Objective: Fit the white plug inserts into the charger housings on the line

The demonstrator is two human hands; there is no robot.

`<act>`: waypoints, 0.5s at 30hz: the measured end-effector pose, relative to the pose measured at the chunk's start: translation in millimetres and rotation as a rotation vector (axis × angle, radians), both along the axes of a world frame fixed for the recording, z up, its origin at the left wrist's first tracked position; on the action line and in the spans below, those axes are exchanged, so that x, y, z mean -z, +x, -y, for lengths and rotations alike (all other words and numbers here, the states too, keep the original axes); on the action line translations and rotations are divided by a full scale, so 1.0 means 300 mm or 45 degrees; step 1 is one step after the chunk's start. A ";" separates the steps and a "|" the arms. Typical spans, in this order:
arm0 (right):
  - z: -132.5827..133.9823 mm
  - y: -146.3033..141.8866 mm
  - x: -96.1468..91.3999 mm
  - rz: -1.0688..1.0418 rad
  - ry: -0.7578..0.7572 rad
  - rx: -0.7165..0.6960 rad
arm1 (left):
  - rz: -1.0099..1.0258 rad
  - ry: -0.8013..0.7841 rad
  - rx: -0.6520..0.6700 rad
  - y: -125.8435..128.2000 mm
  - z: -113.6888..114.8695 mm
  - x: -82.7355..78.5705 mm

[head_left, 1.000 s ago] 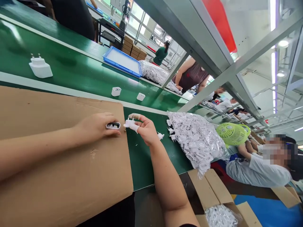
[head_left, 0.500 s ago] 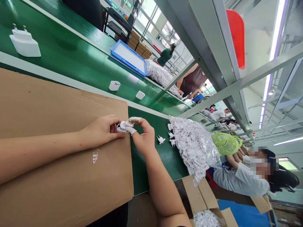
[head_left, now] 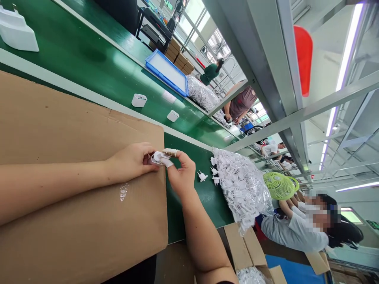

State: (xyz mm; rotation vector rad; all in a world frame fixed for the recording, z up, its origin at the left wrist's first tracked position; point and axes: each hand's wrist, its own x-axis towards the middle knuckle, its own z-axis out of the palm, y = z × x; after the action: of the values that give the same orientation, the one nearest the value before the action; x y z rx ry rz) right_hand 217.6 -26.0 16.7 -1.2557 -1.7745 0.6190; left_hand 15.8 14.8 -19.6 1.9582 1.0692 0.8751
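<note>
A: Biggest first?

B: Green table [head_left: 213, 201], stretching below the right forearm and on beyond both hands; next, a brown cardboard sheet [head_left: 89, 232] under the left forearm

A: And right of the right hand?

B: Bulging clear bag [head_left: 242, 185] of white plug parts; up beyond the hands, a blue tray [head_left: 164, 78]; far beyond the left hand, a large white charger [head_left: 17, 31], pins up

A: Doing what with the left hand [head_left: 134, 158]?

B: Pinching a white case [head_left: 153, 160] between thumb and fingers, near the cardboard's right edge; two similar loose cases [head_left: 139, 100] farther out, past both hands

A: And with the right hand [head_left: 183, 171]?

B: Pinching a small plug piece [head_left: 159, 155] in white-wrapped fingertips, at the case's end; cannot tell how deeply seated; just right of that hand, a loose plug [head_left: 202, 176]
</note>
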 end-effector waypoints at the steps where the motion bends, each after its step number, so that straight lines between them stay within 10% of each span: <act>1: -0.001 0.003 -0.002 0.035 -0.008 -0.011 | -0.002 -0.002 0.003 0.000 -0.002 0.003; 8: -0.006 -0.008 -0.059 0.396 0.005 -0.014 | -0.052 0.129 0.013 0.000 0.020 0.025; 15: -0.008 -0.012 -0.058 0.269 -0.117 0.037 | -0.686 0.519 -0.056 0.013 0.072 0.015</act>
State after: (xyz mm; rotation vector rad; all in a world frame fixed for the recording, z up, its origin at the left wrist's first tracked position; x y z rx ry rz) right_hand 214.1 -23.7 34.1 -1.4522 -1.9138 0.5737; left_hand 19.7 -6.7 -24.2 2.6155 1.3107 0.6326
